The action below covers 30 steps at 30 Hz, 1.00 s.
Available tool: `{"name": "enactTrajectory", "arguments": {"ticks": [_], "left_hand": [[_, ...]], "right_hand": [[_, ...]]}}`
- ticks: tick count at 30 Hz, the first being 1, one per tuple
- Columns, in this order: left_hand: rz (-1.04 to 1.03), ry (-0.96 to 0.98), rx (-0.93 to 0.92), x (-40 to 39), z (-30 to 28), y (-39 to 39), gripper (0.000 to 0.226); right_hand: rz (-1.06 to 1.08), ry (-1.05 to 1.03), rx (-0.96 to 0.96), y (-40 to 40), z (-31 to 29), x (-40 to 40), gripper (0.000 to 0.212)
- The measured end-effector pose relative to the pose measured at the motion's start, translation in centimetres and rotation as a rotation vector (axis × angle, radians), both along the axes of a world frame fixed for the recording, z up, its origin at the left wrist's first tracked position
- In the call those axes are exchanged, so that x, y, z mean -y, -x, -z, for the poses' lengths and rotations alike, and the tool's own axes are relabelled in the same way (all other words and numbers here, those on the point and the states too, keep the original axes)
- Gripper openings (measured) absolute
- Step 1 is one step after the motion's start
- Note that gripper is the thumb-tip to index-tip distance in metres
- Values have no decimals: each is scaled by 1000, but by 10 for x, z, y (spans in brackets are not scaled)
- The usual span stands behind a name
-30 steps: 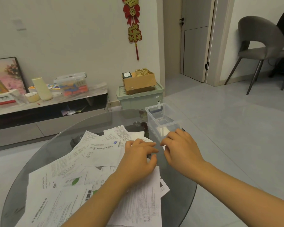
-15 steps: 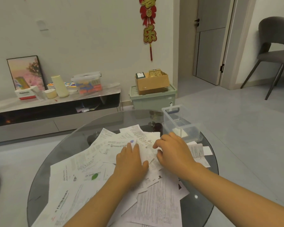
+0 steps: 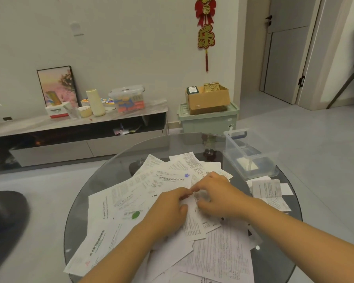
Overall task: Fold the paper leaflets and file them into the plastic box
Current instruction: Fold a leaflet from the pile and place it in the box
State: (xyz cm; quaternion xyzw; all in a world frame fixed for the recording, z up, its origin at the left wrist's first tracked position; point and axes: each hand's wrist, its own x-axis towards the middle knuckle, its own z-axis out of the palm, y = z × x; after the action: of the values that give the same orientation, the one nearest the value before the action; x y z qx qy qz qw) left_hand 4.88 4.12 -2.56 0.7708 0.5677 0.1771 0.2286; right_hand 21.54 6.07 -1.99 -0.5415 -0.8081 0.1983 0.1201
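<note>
White printed paper leaflets [image 3: 131, 193] lie scattered across the round glass bench [image 3: 278, 262]. The left hand [image 3: 168, 209] and right hand [image 3: 219, 197] pinch one small leaflet [image 3: 198, 219] mid-pile. The clear plastic box [image 3: 251, 158] stands at the far right edge.

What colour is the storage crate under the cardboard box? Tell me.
Pale mint green; the storage crate shows best in the head view.

Dim warm indoor light, wide-angle edge distortion
</note>
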Motion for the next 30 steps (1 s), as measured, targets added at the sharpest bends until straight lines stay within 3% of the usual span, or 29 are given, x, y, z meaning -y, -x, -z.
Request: {"name": "enactTrajectory", "arguments": {"ticks": [6, 9, 11, 15, 21, 25, 30], "left_hand": [[-116, 36, 222, 7, -1, 13, 22], [-149, 81, 379, 9, -7, 12, 17], [-187, 122, 454, 8, -11, 10, 23], [-124, 49, 321, 7, -12, 9, 29], [40, -10, 125, 10, -7, 6, 44], [40, -78, 83, 9, -2, 6, 36], [-2, -49, 84, 9, -1, 8, 18]], "right_hand": [[-34, 34, -202, 5, -1, 10, 27], [73, 45, -337, 10, -1, 11, 4], [122, 65, -372, 10, -2, 10, 13], [204, 119, -382, 5, -2, 9, 19], [292, 202, -483, -1, 1, 10, 2], [292, 233, -491, -4, 0, 13, 16], [169, 207, -399, -7, -4, 17, 16]]}}
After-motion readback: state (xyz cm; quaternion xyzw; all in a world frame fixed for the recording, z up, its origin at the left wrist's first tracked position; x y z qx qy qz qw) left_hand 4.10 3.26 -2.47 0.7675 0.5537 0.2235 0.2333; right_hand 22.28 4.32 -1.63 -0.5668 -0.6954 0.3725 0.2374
